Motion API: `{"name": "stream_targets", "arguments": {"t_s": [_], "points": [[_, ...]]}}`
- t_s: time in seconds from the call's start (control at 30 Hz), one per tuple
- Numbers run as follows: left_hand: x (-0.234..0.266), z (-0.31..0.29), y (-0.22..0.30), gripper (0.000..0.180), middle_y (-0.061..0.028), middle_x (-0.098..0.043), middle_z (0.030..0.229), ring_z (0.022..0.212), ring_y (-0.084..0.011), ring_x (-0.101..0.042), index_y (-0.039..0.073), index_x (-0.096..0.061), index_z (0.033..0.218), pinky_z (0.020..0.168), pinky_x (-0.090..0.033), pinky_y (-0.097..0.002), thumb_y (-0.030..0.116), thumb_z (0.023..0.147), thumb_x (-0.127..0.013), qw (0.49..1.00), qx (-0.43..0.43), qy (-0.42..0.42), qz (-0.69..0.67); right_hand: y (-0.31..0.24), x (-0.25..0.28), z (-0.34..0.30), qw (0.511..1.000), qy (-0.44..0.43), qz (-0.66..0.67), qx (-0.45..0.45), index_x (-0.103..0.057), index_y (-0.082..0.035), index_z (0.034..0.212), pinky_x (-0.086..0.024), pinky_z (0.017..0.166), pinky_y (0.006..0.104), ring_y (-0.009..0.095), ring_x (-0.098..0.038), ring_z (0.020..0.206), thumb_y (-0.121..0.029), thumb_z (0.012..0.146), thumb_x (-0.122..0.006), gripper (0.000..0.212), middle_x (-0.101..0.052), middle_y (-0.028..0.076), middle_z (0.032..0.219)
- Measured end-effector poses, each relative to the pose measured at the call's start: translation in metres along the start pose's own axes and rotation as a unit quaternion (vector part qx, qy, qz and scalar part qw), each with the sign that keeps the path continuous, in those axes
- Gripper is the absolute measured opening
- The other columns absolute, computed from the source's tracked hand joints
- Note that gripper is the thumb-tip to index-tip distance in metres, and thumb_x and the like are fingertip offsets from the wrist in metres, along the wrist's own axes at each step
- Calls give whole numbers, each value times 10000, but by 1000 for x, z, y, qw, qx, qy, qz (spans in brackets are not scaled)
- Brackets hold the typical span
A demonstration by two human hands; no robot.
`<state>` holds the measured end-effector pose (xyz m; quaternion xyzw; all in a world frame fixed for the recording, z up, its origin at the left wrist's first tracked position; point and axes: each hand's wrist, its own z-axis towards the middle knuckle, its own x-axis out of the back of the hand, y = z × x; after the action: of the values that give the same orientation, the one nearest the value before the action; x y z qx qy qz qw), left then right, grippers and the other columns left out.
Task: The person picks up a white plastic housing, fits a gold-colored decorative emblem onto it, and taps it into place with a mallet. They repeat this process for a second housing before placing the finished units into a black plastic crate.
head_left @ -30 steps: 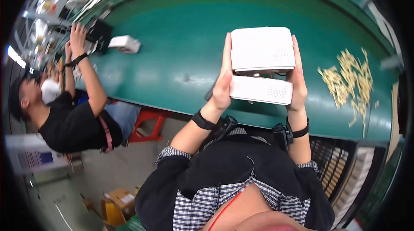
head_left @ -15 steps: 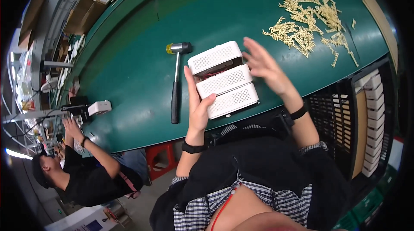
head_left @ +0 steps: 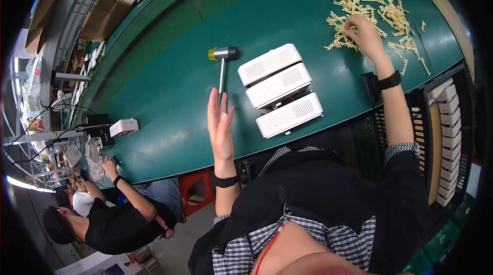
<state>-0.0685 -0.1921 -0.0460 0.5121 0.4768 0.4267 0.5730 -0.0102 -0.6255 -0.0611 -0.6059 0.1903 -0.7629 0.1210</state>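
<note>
Three white plastic boxes with perforated faces, a far one (head_left: 270,64), a middle one (head_left: 279,87) and a near one (head_left: 290,116), stand in a row on the green table. A bit of red wire shows in the gap behind the near one. To their left lies a mallet (head_left: 224,53) with a yellow and a black end. My left hand (head_left: 222,128) is open, fingers stretched, over the mallet's handle, holding nothing. At the far right my right hand (head_left: 365,38) has its fingertips pinched together at a pile of pale yellow script-shaped pieces (head_left: 395,15); anything between them is hidden.
A black crate (head_left: 417,139) with a row of white boxes (head_left: 451,141) stands at the right, beside the table edge. At the left a co-worker (head_left: 120,223) sits at the same table, near another white box (head_left: 124,127). Cardboard boxes (head_left: 105,15) line the far left.
My left hand has let go of the white boxes and moved left. My right hand has gone from beside them to the yellow pile, its fingers closing. The boxes now stand on the table.
</note>
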Motion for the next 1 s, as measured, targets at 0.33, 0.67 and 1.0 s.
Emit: {"name": "stream_targets", "arguments": {"t_s": [0.33, 0.67, 1.0], "points": [[18, 22, 41, 537, -182, -437, 1426, 1307, -318, -446, -11, -400, 1400, 1080, -345, -430, 259, 949, -513, 991, -72, -17, 108, -62, 14, 11, 943, 59, 327, 6, -627, -10, 1038, -495, 830, 256, 121, -605, 944, -19, 859, -649, 181, -642, 46, 970], [-61, 120, 51, 375, -147, -663, 1069, 982, -246, -644, 6, -559, 1266, 862, -486, -336, 104, 906, -592, 910, -307, -82, 266, -142, -8, 42, 835, -135, 491, 208, -602, 28, 1147, -499, 823, 249, 119, -593, 958, -4, 867, -636, 284, -634, 68, 1035], [-52, 152, 24, 203, -86, -678, 895, 753, -157, -627, 22, -712, 1057, 648, -489, -254, 42, 884, -608, 887, -192, -74, 414, -86, -68, 55, 824, -111, 554, 35, -628, 34, 1133, -525, 762, 262, 141, -630, 916, -22, 864, -638, 275, -659, 93, 1052]]}}
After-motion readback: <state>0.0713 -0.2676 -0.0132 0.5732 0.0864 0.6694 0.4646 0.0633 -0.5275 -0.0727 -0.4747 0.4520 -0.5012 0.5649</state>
